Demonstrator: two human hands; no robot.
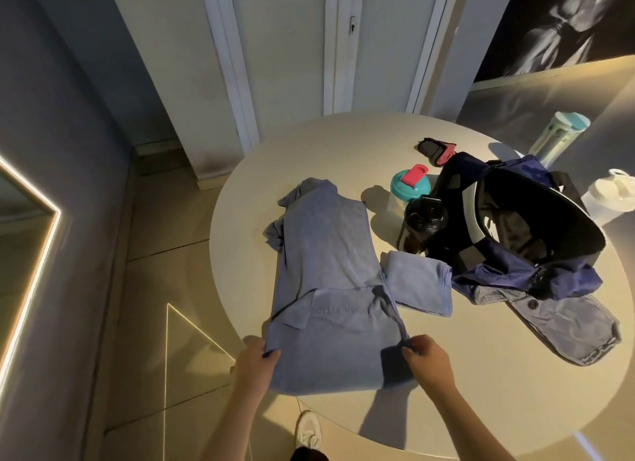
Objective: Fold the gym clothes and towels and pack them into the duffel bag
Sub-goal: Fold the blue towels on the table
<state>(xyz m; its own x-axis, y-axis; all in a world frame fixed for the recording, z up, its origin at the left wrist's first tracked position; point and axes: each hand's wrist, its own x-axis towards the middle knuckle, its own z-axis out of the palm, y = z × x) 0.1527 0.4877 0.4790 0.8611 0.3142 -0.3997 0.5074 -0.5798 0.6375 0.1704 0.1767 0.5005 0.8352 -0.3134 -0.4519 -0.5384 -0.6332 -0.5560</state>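
A long blue garment (323,254) lies stretched across the left part of the round table (481,374), its near end folded back toward me. My left hand (256,361) pinches the near left corner of that fold. My right hand (426,359) pinches the near right corner. A small folded blue towel (415,287) lies just right of the garment. The navy duffel bag (515,233) stands open at the right. A grey garment with a button (563,326) lies beside the bag's near side.
A black bottle (424,221) and a teal-lidded shaker with a pink cap (410,184) stand left of the bag. A black and pink pouch (438,149) lies behind. A clear bottle (558,136) and a white shaker (610,192) stand at far right. My shoe (309,429) shows below the table edge.
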